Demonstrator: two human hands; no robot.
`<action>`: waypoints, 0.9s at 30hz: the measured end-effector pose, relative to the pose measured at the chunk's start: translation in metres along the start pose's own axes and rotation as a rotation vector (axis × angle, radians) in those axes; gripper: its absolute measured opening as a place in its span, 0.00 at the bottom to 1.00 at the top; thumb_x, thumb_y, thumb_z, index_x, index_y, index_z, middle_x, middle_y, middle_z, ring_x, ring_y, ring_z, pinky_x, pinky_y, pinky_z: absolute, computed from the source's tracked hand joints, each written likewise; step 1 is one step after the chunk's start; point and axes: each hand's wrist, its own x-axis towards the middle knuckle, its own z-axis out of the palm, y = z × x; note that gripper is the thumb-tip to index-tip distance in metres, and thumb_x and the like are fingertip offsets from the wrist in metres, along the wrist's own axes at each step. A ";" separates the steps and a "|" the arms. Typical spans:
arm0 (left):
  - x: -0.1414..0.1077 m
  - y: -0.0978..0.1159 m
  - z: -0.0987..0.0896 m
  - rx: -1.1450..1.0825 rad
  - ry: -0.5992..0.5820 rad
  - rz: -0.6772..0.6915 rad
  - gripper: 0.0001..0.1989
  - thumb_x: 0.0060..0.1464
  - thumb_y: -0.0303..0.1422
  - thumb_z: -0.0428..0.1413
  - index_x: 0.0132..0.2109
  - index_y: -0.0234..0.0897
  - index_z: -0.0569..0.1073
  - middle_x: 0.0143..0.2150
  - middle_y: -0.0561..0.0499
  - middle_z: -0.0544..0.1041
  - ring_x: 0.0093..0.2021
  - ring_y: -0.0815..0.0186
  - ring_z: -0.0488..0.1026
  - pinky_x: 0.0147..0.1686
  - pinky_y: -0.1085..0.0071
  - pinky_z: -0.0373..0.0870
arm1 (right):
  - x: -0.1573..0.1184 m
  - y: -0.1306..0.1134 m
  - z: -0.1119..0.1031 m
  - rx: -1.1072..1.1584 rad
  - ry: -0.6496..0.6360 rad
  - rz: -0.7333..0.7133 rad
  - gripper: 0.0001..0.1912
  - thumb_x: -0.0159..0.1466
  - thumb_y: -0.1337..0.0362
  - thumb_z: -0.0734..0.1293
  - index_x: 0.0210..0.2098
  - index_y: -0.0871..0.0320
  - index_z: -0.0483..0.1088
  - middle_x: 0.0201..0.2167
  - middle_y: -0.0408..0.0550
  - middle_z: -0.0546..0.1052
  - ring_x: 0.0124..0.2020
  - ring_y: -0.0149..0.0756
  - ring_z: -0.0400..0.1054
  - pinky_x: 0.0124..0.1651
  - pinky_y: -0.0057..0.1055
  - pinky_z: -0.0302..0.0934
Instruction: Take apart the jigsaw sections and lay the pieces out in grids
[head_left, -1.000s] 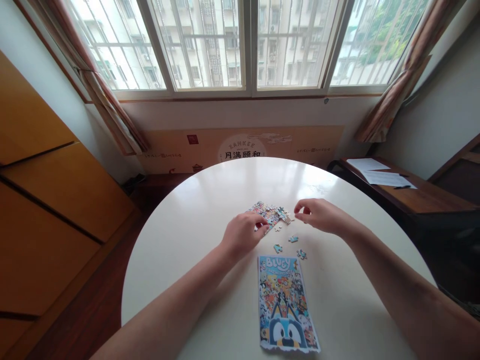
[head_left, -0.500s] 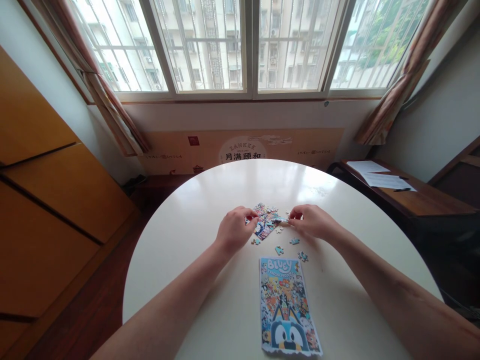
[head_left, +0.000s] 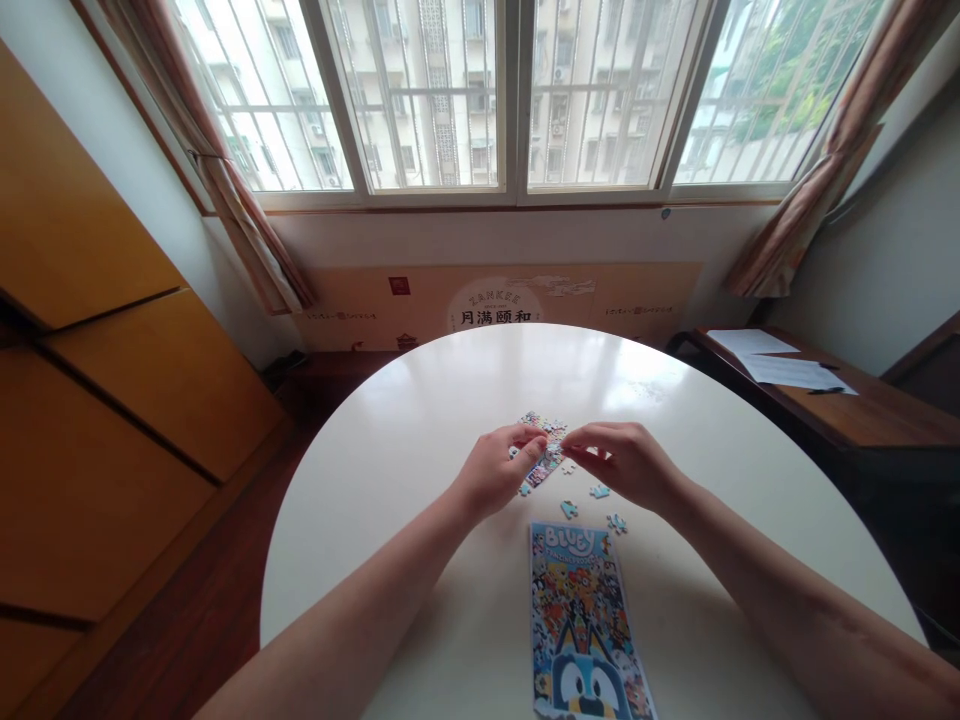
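White table (head_left: 352, 500), both hands over it, fingertips close to each other above the puzzle patch (head_left: 538, 474). Left hand (head_left: 495, 470): thumb and index nearly together, narrow gap at most. Can't tell if a piece is pinched there. Right hand (head_left: 626, 465): fingers reaching toward the left fingertips, thumb below, narrow at the tips. Can't tell if it has a piece either; too small to read.

Puzzle patch sits on the tabletop under and between the fingertips, partly hidden by the left hand. Dense multicolour print, small pieces at its far side.

Loose pieces on the near side: pale piece (head_left: 568, 468) just beside the patch, bluish piece (head_left: 599, 491) near the right hand, blue-green piece (head_left: 569, 509) just beyond the sheet's top edge, blue-and-white piece (head_left: 617, 523) by the sheet's top right corner, small blue piece (head_left: 524, 490) by the left hand.

Closest to camera: BLUEY picture sheet (head_left: 581, 600), flat, blue dog face at the bottom, cut by the frame.

Further out: side desk (head_left: 877, 405) at right with papers (head_left: 799, 372) and a dark pen (head_left: 825, 391). Orange-brown cabinet (head_left: 127, 400) at left, barred window (head_left: 442, 100) ahead.
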 end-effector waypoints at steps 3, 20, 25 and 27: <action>0.001 0.001 0.001 -0.175 -0.090 -0.093 0.15 0.58 0.41 0.55 0.44 0.35 0.80 0.41 0.46 0.82 0.43 0.59 0.77 0.42 0.66 0.72 | -0.001 -0.006 0.003 -0.030 0.016 0.000 0.11 0.69 0.58 0.64 0.40 0.52 0.78 0.34 0.46 0.82 0.30 0.32 0.75 0.34 0.29 0.67; 0.003 0.006 -0.002 -0.391 -0.012 -0.358 0.10 0.51 0.35 0.60 0.35 0.31 0.79 0.32 0.46 0.79 0.29 0.69 0.71 0.25 0.75 0.61 | 0.002 -0.013 0.032 0.551 0.111 0.437 0.12 0.59 0.57 0.71 0.38 0.58 0.77 0.33 0.50 0.81 0.30 0.38 0.75 0.20 0.27 0.66; 0.005 0.000 -0.005 -0.311 0.010 -0.352 0.11 0.52 0.35 0.57 0.39 0.32 0.79 0.34 0.45 0.79 0.30 0.67 0.72 0.24 0.74 0.60 | 0.005 -0.003 0.016 0.635 0.049 0.498 0.13 0.59 0.57 0.70 0.39 0.60 0.74 0.32 0.50 0.79 0.33 0.40 0.76 0.20 0.26 0.64; 0.006 -0.001 -0.012 -0.210 0.008 -0.305 0.12 0.53 0.36 0.56 0.38 0.33 0.78 0.34 0.46 0.80 0.30 0.66 0.73 0.26 0.73 0.63 | 0.005 0.007 0.003 0.510 -0.054 0.560 0.15 0.59 0.57 0.69 0.42 0.59 0.72 0.32 0.50 0.79 0.31 0.38 0.76 0.19 0.24 0.61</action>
